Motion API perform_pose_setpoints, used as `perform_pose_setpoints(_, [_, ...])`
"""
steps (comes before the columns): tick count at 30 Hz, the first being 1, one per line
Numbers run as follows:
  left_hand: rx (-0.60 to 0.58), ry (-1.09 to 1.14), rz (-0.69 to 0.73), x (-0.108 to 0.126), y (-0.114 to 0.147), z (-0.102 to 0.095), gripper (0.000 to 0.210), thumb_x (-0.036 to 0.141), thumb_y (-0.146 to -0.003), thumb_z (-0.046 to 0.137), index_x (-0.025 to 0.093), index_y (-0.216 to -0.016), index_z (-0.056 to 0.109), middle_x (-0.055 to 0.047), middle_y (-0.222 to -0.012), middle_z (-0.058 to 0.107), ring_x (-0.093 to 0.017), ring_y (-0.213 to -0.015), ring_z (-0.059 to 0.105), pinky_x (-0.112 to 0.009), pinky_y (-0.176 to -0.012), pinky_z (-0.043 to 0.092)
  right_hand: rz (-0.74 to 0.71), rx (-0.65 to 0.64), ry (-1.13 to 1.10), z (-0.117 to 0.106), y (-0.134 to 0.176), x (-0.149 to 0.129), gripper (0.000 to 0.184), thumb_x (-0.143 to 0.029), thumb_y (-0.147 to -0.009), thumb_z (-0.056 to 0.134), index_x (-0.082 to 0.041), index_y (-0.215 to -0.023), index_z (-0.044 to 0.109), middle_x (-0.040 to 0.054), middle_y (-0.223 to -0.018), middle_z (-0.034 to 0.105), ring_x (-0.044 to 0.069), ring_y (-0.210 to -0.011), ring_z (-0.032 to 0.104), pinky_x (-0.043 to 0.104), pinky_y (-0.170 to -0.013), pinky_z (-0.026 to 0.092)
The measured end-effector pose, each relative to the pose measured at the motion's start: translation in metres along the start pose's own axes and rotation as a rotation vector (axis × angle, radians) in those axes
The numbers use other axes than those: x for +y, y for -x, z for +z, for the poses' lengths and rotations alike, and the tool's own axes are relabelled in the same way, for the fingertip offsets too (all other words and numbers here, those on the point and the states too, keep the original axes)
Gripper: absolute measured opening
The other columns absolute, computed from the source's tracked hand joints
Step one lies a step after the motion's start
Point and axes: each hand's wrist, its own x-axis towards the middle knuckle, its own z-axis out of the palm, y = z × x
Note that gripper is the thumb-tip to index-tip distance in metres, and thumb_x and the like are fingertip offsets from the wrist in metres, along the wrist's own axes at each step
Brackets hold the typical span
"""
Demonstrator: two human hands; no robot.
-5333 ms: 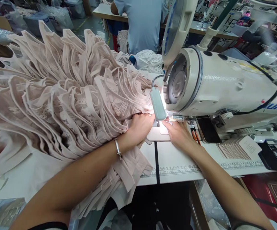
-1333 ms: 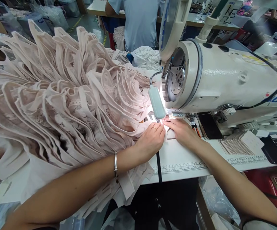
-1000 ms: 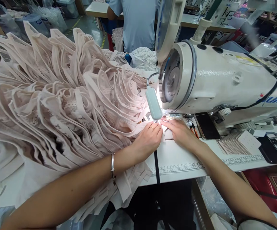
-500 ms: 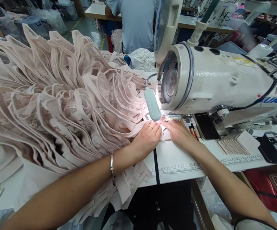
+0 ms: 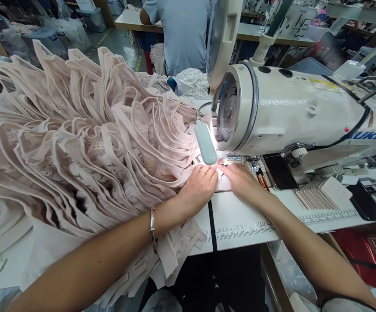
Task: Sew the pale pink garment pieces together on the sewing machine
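My left hand point(image 5: 198, 190) is closed, its fingers pressed together on the edge of a pale pink lace-trimmed garment point(image 5: 188, 174) under the lamp. Opposite it, my right hand point(image 5: 242, 182) pinches the same cloth, thumb and forefinger close to the left fingertips. Both hands rest at the needle area of a white sewing machine point(image 5: 282, 108). A small grey-green lamp point(image 5: 206, 143) hangs just above the fingers and hides the needle and part of the cloth. A large heap of matching pink garments point(image 5: 61, 143) lies to the left, its straps running toward my hands.
Orange-handled snips point(image 5: 262, 178) and a dark phone-like slab point(image 5: 280, 171) lie beside the machine. Right of them are stacked beige cards point(image 5: 322, 193). A printed ruler strip point(image 5: 246, 229) runs along the table's front edge. Ahead sits a person in a light blue shirt point(image 5: 185, 37).
The view has shifted very slightly. Both hands stay at the same spot on the cloth, with no clear movement of the garment.
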Motion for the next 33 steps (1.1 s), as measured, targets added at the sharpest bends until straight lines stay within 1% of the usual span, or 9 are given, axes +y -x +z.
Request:
perform_pose_setpoints(7, [0.018, -0.012, -0.004, 0.002, 0.002, 0.0, 0.031, 0.006, -0.103, 0.034, 0.006, -0.122, 0.058, -0.015, -0.118, 0.068, -0.024, -0.112, 0.062, -0.037, -0.096, 0.044, 0.003, -0.006, 0.035, 0.0, -0.003, 0.0, 0.042, -0.02, -0.097, 0.038, -0.029, -0.132, 0.061, 0.0069, -0.128, 0.068, 0.025, -0.097, 0.066, 0.037, -0.084, 0.049])
perform_pose_setpoints(11, [0.033, -0.066, 0.025, -0.006, 0.002, -0.006, 0.03, 0.001, -0.099, 0.034, 0.013, -0.099, 0.062, -0.01, -0.1, 0.069, -0.022, -0.093, 0.063, -0.036, -0.088, 0.045, 0.017, 0.057, 0.112, 0.002, -0.002, -0.001, 0.045, -0.01, -0.091, 0.037, -0.023, -0.12, 0.068, 0.0093, -0.113, 0.072, 0.026, -0.086, 0.066, 0.039, -0.078, 0.051])
perform_pose_setpoints(14, [0.041, 0.0, 0.023, -0.025, 0.002, -0.006, 0.029, 0.005, -0.1, 0.037, 0.016, -0.085, 0.059, -0.006, -0.083, 0.066, -0.021, -0.081, 0.061, -0.034, -0.08, 0.046, -0.056, 0.136, 0.094, 0.004, 0.002, 0.0, 0.045, -0.005, -0.087, 0.039, -0.022, -0.112, 0.072, 0.0086, -0.105, 0.073, 0.026, -0.092, 0.066, 0.039, -0.08, 0.053])
perform_pose_setpoints(17, [0.062, 0.091, 0.008, -0.041, 0.004, -0.002, 0.022, 0.013, -0.103, 0.042, 0.016, -0.091, 0.061, -0.005, -0.091, 0.068, -0.019, -0.088, 0.062, -0.03, -0.08, 0.047, -0.162, 0.181, 0.022, 0.005, 0.006, 0.002, 0.048, -0.002, -0.087, 0.039, -0.023, -0.115, 0.072, 0.0076, -0.11, 0.072, 0.024, -0.099, 0.065, 0.038, -0.083, 0.055])
perform_pose_setpoints(21, [0.059, 0.091, 0.041, -0.044, 0.005, 0.0, 0.019, 0.019, -0.103, 0.048, 0.017, -0.094, 0.065, -0.006, -0.102, 0.068, -0.021, -0.099, 0.06, -0.031, -0.082, 0.046, -0.248, 0.214, -0.003, 0.005, 0.009, 0.003, 0.051, 0.0, -0.086, 0.039, -0.022, -0.118, 0.071, 0.0074, -0.11, 0.072, 0.023, -0.101, 0.065, 0.037, -0.083, 0.056])
perform_pose_setpoints(24, [0.017, 0.031, 0.071, -0.04, 0.004, -0.003, 0.021, 0.014, -0.101, 0.048, 0.014, -0.089, 0.065, -0.008, -0.093, 0.065, -0.022, -0.091, 0.059, -0.03, -0.074, 0.044, -0.242, 0.259, -0.016, 0.005, 0.009, 0.002, 0.047, -0.001, -0.088, 0.039, -0.023, -0.115, 0.071, 0.0063, -0.107, 0.073, 0.022, -0.102, 0.066, 0.037, -0.086, 0.056])
perform_pose_setpoints(26, [-0.018, 0.025, 0.087, -0.038, 0.003, -0.004, 0.022, 0.01, -0.1, 0.045, 0.013, -0.097, 0.066, -0.008, -0.089, 0.063, -0.021, -0.085, 0.058, -0.03, -0.07, 0.042, -0.227, 0.308, -0.043, 0.006, 0.008, 0.002, 0.045, -0.002, -0.09, 0.039, -0.023, -0.113, 0.071, 0.0057, -0.108, 0.074, 0.021, -0.102, 0.067, 0.038, -0.088, 0.056])
perform_pose_setpoints(29, [-0.031, 0.096, -0.014, -0.038, 0.001, -0.002, 0.025, 0.014, -0.102, 0.042, 0.016, -0.113, 0.065, -0.008, -0.093, 0.063, -0.022, -0.087, 0.057, -0.031, -0.07, 0.043, -0.212, 0.353, -0.094, 0.008, 0.009, 0.003, 0.042, -0.003, -0.091, 0.038, -0.023, -0.111, 0.07, 0.005, -0.11, 0.074, 0.02, -0.101, 0.068, 0.038, -0.089, 0.055])
perform_pose_setpoints(33, [-0.047, 0.383, -0.137, -0.041, -0.001, 0.0, 0.024, 0.024, -0.104, 0.044, 0.023, -0.106, 0.068, -0.004, -0.098, 0.064, -0.021, -0.094, 0.057, -0.031, -0.077, 0.044, -0.182, 0.362, -0.122, 0.007, 0.01, 0.005, 0.041, -0.005, -0.092, 0.038, -0.024, -0.109, 0.069, 0.0041, -0.109, 0.074, 0.02, -0.099, 0.068, 0.038, -0.088, 0.055])
